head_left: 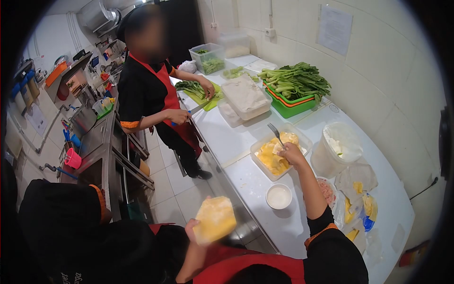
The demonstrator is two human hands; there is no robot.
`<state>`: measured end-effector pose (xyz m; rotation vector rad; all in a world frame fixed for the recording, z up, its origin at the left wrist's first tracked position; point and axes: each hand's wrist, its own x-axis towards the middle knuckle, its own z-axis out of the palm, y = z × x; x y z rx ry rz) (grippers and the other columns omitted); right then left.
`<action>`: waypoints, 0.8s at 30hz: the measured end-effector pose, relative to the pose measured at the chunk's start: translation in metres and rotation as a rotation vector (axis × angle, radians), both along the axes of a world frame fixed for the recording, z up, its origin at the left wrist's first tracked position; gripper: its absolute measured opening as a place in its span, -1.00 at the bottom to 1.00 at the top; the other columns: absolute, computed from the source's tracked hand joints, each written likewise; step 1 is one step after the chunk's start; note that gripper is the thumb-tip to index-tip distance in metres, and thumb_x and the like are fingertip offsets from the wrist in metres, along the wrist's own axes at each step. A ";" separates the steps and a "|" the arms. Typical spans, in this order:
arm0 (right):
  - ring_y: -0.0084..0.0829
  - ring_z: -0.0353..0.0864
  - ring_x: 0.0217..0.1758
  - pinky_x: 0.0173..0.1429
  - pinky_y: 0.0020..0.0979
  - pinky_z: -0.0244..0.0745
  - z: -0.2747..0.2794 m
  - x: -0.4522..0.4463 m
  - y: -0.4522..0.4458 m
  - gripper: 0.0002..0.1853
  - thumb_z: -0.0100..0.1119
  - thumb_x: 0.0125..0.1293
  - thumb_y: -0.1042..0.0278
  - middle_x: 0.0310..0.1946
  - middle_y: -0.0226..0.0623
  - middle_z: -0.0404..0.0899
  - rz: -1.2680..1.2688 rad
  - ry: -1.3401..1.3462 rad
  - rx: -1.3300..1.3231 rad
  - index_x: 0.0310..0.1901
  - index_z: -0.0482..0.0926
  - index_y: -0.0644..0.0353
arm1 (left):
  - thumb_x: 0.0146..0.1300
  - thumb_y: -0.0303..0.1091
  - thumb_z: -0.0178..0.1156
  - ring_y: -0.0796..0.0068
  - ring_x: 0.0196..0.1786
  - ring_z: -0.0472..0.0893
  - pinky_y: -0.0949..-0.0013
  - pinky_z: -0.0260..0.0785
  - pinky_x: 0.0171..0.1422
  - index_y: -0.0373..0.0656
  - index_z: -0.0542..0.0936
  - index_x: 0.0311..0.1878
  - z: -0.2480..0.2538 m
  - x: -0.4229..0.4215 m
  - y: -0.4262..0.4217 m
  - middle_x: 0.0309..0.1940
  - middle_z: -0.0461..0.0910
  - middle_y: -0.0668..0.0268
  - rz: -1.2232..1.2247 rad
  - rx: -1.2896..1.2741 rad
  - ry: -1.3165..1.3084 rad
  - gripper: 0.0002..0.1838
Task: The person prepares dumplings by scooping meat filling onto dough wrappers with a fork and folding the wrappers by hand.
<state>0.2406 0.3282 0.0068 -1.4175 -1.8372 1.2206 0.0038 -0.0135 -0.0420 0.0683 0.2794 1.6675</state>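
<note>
My left hand (pixel 191 232) grips a pale-yellow flat sheet, like a dough wrapper (pixel 216 220), beyond the table's near edge; the sheet is dusted white and slightly blurred. Held in my right hand (pixel 293 155) is a metal fork (pixel 275 133), its tines pointing up and away. That hand is over a clear plastic container (pixel 261 166) with several yellow folded pieces (pixel 272 154) inside. Just in front of the container stands a small white bowl (pixel 279 196) of whitish content. A bowl of pink minced filling (pixel 326 190) is partly hidden behind my right forearm.
Across the table a co-worker (pixel 142 90) holds a knife (pixel 200 107) over greens on a cutting board (pixel 208 103). Another person in black (pixel 80 232) is close at lower left. A white bucket (pixel 336 149), stacked lidded tubs (pixel 246 94), green basket of leafy vegetables (pixel 291 109) and plastic wrappers (pixel 362 208) occupy the table.
</note>
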 end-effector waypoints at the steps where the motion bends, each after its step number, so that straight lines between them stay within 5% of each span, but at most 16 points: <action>1: -0.58 0.36 -0.65 -0.63 -0.54 0.18 0.010 -0.003 -0.006 -0.81 0.24 0.04 0.42 -0.57 -0.43 0.40 0.005 0.054 -0.026 -0.32 0.45 0.17 | -0.05 -0.32 -0.03 -0.04 0.20 0.38 -0.06 0.24 0.27 -0.13 0.01 0.41 0.002 0.001 0.000 0.25 0.25 -0.05 -0.004 0.003 0.000 -0.16; 4: -0.64 0.32 -0.69 -0.68 -0.60 0.11 0.022 -0.009 -0.010 -0.80 0.23 0.08 0.42 -0.58 -0.45 0.38 0.029 0.412 -0.264 -0.28 0.43 0.17 | -0.05 -0.31 -0.03 -0.04 0.20 0.38 -0.06 0.24 0.27 -0.12 0.01 0.41 0.012 0.004 0.005 0.25 0.25 -0.05 -0.005 0.017 0.010 -0.16; 6: -0.48 0.44 -0.54 -0.50 -0.45 0.30 0.015 -0.005 -0.007 -0.77 0.25 0.03 0.38 -0.52 -0.33 0.46 -0.027 0.461 -0.308 -0.29 0.46 0.24 | -0.05 -0.31 -0.03 -0.04 0.21 0.38 -0.06 0.24 0.27 -0.12 0.01 0.41 0.019 0.006 0.006 0.25 0.25 -0.05 -0.004 0.030 0.011 -0.16; 13: -0.19 0.58 -0.19 -0.10 -0.29 0.44 -0.020 0.016 -0.004 -0.68 0.21 -0.04 0.40 -0.30 -0.07 0.57 -0.053 -0.158 0.217 -0.19 0.51 0.27 | -0.05 -0.31 -0.03 -0.04 0.21 0.37 -0.06 0.24 0.27 -0.12 0.02 0.41 0.016 0.003 0.002 0.25 0.25 -0.04 0.011 0.013 0.010 -0.16; 16: -0.37 0.53 -0.20 -0.07 -0.41 0.41 -0.035 0.018 0.005 -0.61 0.26 -0.05 0.48 -0.31 -0.24 0.56 -0.034 -0.191 0.195 -0.10 0.49 0.22 | -0.06 -0.31 -0.03 -0.05 0.21 0.37 -0.06 0.24 0.27 -0.12 0.02 0.41 0.012 0.003 0.001 0.25 0.25 -0.04 0.015 0.000 0.007 -0.16; 22: -0.38 0.53 -0.08 -0.04 -0.41 0.40 -0.029 0.011 0.000 -0.50 0.24 -0.04 0.51 -0.15 -0.19 0.56 0.050 -0.025 0.025 0.04 0.46 0.21 | -0.06 -0.31 -0.03 -0.05 0.21 0.37 -0.06 0.24 0.27 -0.11 0.02 0.40 0.016 0.005 0.002 0.25 0.25 -0.04 0.027 0.000 0.022 -0.16; 24: -0.38 0.55 -0.09 -0.06 -0.41 0.42 -0.035 0.015 0.002 -0.46 0.24 -0.02 0.50 -0.13 -0.15 0.56 0.053 -0.119 0.165 0.10 0.44 0.21 | -0.06 -0.31 -0.03 -0.05 0.21 0.36 -0.06 0.24 0.27 -0.11 0.02 0.40 0.022 0.007 0.005 0.25 0.25 -0.04 0.034 0.003 0.027 -0.16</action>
